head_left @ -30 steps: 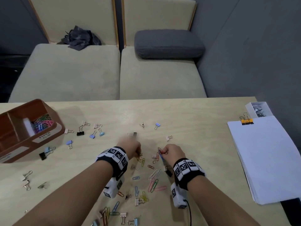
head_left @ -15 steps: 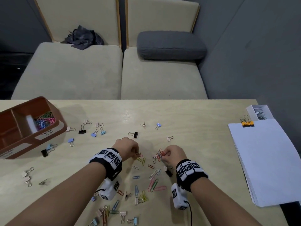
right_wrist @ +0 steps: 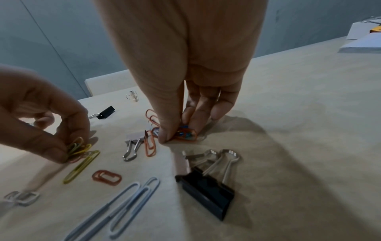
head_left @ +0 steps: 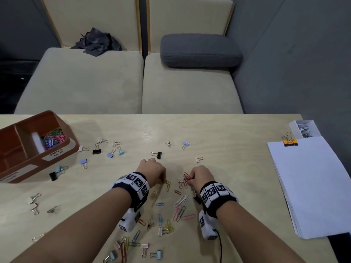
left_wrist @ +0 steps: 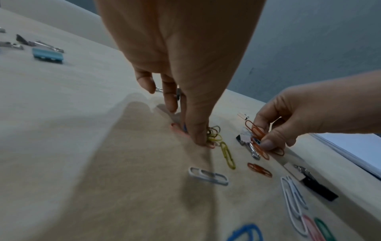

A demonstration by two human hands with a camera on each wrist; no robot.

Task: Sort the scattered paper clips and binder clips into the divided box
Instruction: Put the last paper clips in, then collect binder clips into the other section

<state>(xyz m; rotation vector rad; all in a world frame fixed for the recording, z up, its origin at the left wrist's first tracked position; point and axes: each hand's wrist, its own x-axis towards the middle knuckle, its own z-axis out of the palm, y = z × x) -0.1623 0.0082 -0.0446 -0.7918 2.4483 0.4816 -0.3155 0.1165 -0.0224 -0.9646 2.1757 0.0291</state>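
My left hand (head_left: 163,180) pinches a small bunch of yellow and pink paper clips (left_wrist: 213,135) against the table, and the bunch (right_wrist: 79,149) also shows in the right wrist view. My right hand (head_left: 188,180) pinches several orange paper clips (head_left: 186,176) just to its right; thumb and fingers close on them (right_wrist: 185,135). More paper clips (head_left: 180,211) lie between my forearms. Binder clips are scattered around, one black (head_left: 158,154) just beyond the left hand. The brown divided box (head_left: 28,168) stands at far left, with coloured paper clips (head_left: 54,138) in its right compartment.
A black binder clip (right_wrist: 206,194) lies under my right wrist. A stack of white paper (head_left: 313,186) with an orange binder clip fills the right side, with a small white box (head_left: 303,128) behind it. A beige sofa runs beyond the table's far edge.
My left hand has drawn back from the black binder clip and its fingers have come down on the yellow clips. The right hand has stayed nearly in place with its orange clips.
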